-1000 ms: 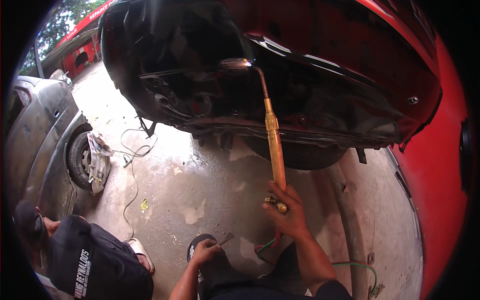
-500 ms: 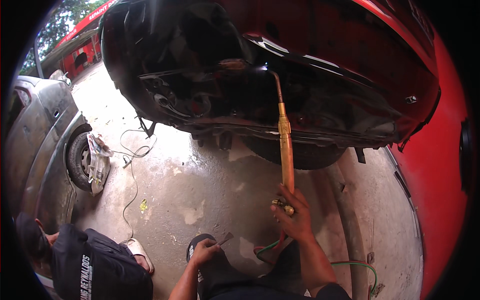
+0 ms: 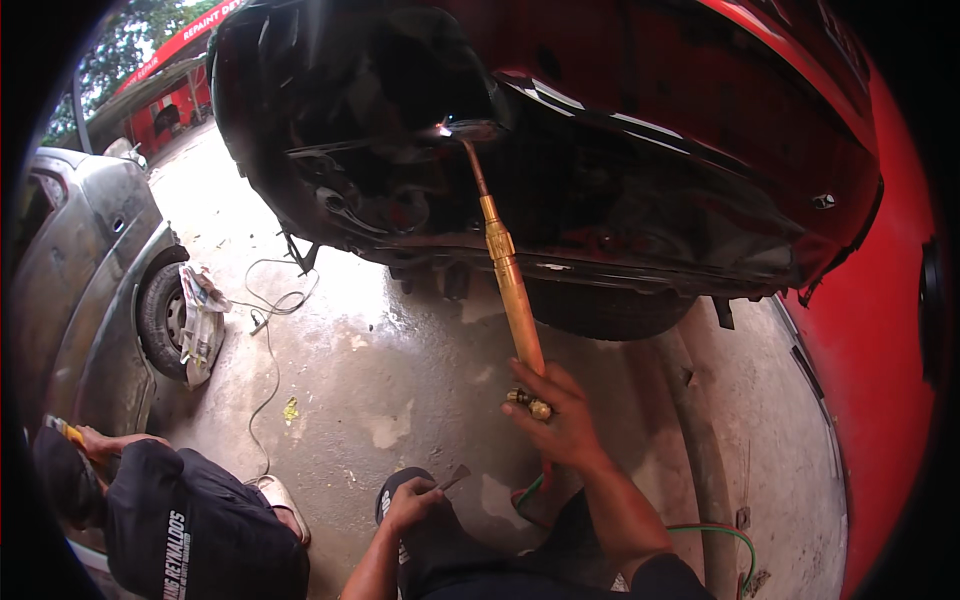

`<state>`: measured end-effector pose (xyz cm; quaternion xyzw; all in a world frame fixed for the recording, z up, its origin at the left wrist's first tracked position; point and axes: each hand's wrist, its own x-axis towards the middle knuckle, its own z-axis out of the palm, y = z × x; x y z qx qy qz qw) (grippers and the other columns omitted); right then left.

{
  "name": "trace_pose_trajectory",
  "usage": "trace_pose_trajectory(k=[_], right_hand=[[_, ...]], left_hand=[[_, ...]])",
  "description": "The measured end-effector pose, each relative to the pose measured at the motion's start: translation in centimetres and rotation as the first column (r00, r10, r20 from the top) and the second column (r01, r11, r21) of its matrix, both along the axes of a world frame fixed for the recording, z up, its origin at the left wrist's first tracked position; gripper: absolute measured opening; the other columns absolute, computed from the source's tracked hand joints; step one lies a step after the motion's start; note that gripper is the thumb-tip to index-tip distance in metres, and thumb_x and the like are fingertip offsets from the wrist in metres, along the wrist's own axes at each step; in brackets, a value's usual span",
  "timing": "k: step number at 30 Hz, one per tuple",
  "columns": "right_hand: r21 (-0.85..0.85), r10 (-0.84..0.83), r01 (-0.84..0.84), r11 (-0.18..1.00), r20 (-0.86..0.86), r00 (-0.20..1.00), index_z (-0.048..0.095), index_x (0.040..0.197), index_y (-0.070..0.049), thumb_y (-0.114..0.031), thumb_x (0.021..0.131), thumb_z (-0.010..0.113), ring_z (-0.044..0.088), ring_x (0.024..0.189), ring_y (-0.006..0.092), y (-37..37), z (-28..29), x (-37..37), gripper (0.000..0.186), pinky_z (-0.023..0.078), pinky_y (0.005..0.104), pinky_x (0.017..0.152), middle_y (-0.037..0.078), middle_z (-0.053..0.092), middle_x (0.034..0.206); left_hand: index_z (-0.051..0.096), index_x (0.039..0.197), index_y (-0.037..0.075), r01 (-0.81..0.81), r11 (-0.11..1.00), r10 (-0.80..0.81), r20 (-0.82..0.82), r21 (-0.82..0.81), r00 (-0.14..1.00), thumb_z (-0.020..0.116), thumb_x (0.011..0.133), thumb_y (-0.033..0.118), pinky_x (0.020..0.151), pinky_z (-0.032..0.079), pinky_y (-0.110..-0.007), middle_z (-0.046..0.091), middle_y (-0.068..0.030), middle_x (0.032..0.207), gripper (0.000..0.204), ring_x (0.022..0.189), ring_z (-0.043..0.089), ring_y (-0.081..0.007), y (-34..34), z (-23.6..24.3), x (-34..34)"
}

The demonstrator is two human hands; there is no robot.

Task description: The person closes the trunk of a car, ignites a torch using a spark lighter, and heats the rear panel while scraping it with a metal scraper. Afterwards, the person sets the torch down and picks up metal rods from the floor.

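My right hand (image 3: 548,405) grips the handle of a brass torch (image 3: 510,275) by its valve knobs. The torch's bent tip points up at a dark, glossy car bumper (image 3: 650,200), where a small bright flame (image 3: 444,129) shows against the surface. Red and green hoses (image 3: 728,530) run from the torch's lower end, partly behind my arm. My left hand (image 3: 408,500) is closed on a small flat scraper (image 3: 455,478), held low in front of my dark-clothed legs.
A person (image 3: 190,510) in dark clothing crouches at lower left beside a grey, bare-metal car (image 3: 85,250) with paper over part of its wheel (image 3: 160,320). A thin cable (image 3: 268,370) lies on the concrete floor (image 3: 370,420). A red wall (image 3: 880,400) curves along the right.
My right hand and torch have swung left, carrying the flame leftward along the bumper. The co-worker's arm and a yellow object now show by the grey car. My left hand stays about still.
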<state>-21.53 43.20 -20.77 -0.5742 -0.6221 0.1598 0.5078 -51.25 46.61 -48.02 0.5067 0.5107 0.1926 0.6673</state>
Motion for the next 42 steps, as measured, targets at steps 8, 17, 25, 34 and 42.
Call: trace_pose_trajectory(k=[8, 17, 25, 34, 42], right_hand=[[0.010, -0.005, 0.005, 1.000, 0.014, 1.000, 0.064, 0.139, -0.016, -0.016, 0.084, 0.082, 0.060, 0.092, 0.0203, -0.1, -0.3, -0.5, 0.058, 0.050, 0.0315, 0.085, 0.007, 0.057, 0.100], [0.042, -0.125, 0.125, 0.991, -0.016, 0.992, 0.064, 0.138, -0.013, -0.013, 0.082, 0.083, 0.062, 0.095, 0.0207, -1.7, -0.9, 0.4, 0.058, 0.051, 0.0320, 0.086, 0.008, 0.061, 0.105], [-0.045, -0.148, 0.143, 0.989, -0.148, 0.978, 0.064, 0.137, -0.010, -0.011, 0.084, 0.080, 0.062, 0.096, 0.0196, -3.0, -1.2, 1.0, 0.056, 0.050, 0.0308, 0.087, 0.008, 0.061, 0.105], [-0.052, -0.117, 0.116, 0.992, -0.022, 0.993, 0.064, 0.138, -0.014, -0.014, 0.086, 0.080, 0.062, 0.096, 0.0184, -2.1, 0.0, 0.6, 0.055, 0.050, 0.0297, 0.087, 0.006, 0.061, 0.104], [-0.038, -0.047, 0.049, 0.998, 0.060, 0.997, 0.062, 0.141, -0.022, -0.019, 0.087, 0.080, 0.060, 0.093, 0.0181, 0.1, 0.5, -0.8, 0.057, 0.051, 0.0319, 0.086, 0.005, 0.057, 0.103]], left_hand=[[0.068, 0.107, 0.002, 0.003, 1.000, -0.003, 0.011, -0.009, 1.000, 0.077, 0.090, 0.015, 0.046, 0.035, -0.024, 0.069, -0.0028, 0.080, 0.023, 0.054, 0.049, -0.0063, 0.1, 0.1, -0.3], [0.068, 0.107, 0.002, 0.012, 1.000, -0.011, 0.006, -0.013, 1.000, 0.077, 0.091, 0.014, 0.046, 0.035, -0.023, 0.068, -0.0029, 0.080, 0.022, 0.054, 0.049, -0.0066, 0.1, 0.8, -0.4], [0.070, 0.108, 0.001, 0.044, 0.999, -0.043, -0.028, 0.010, 0.999, 0.077, 0.090, 0.020, 0.055, 0.043, -0.025, 0.069, -0.0038, 0.083, 0.028, 0.065, 0.056, -0.0094, 0.5, 0.3, -0.8], [0.070, 0.109, 0.000, 0.064, 0.996, -0.060, -0.053, 0.065, 0.997, 0.077, 0.089, 0.020, 0.059, 0.044, -0.026, 0.070, -0.0047, 0.086, 0.029, 0.068, 0.058, -0.0103, 0.3, -0.3, -0.4], [0.072, 0.109, -0.004, 0.084, 0.992, -0.074, -0.108, 0.092, 0.991, 0.079, 0.086, 0.024, 0.078, 0.054, -0.030, 0.074, -0.0109, 0.096, 0.037, 0.088, 0.068, -0.0165, 0.8, -1.9, -0.4]])
